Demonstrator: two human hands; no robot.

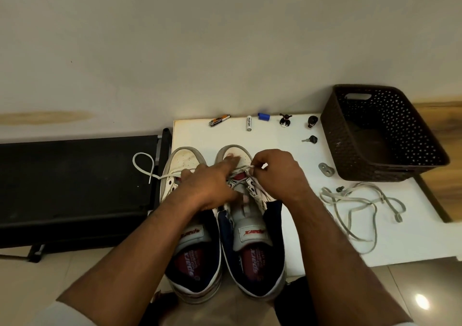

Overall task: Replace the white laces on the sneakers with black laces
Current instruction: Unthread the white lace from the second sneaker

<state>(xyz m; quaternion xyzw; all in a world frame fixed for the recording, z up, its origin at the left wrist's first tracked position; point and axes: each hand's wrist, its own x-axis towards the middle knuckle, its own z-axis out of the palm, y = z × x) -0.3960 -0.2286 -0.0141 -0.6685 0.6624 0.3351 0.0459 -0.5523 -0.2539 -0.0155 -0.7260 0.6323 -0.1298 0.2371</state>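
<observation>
Two sneakers set side by side on a white table (pixel 400 238), right sneaker (pixel 250 225) worked by both hands — left hand (pixel 212 185) laid flat with fingers straight across its eyelets, right hand (pixel 280 173) pinching the white lace (pixel 251 167) at the toe end, left sneaker (pixel 185 165) just beside, partly covered by the left forearm — a removed lace (pixel 360 208) lying loose well to the right.

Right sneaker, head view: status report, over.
Right hand pinches white lace at right sneaker; left hand presses its toe. Left sneaker part-laced. Removed lace on table, nothing blocking.
</observation>
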